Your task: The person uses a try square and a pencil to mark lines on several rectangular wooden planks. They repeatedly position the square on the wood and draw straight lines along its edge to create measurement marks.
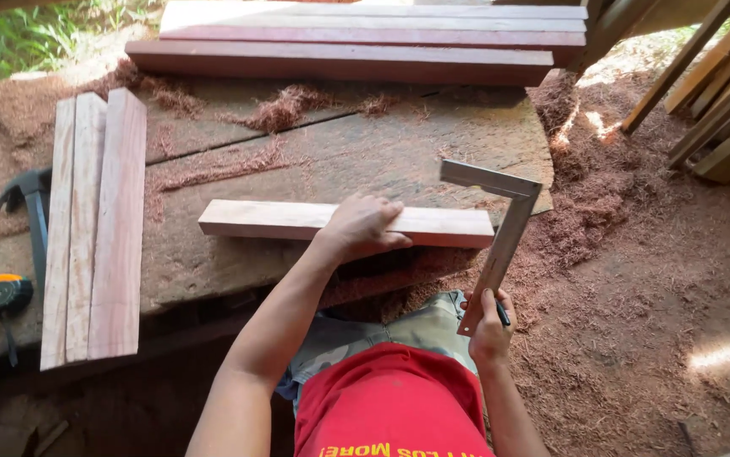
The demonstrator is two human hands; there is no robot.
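Observation:
A short pale wooden board (272, 218) lies across the worn workbench (365, 144). My left hand (361, 227) presses flat on its middle, fingers spread over the top edge. My right hand (489, 326) grips the long blade of a metal try square (500, 224) together with a dark pencil. The square's short arm hangs over the board's right end, and its blade runs down past the bench edge toward me.
Three long boards (94, 228) lie side by side at the left of the bench. A hammer (31, 211) and a tape measure (1, 292) sit further left. Thick planks (356, 42) are stacked at the back. Red sawdust (636, 279) covers the ground; timber leans at upper right (720, 93).

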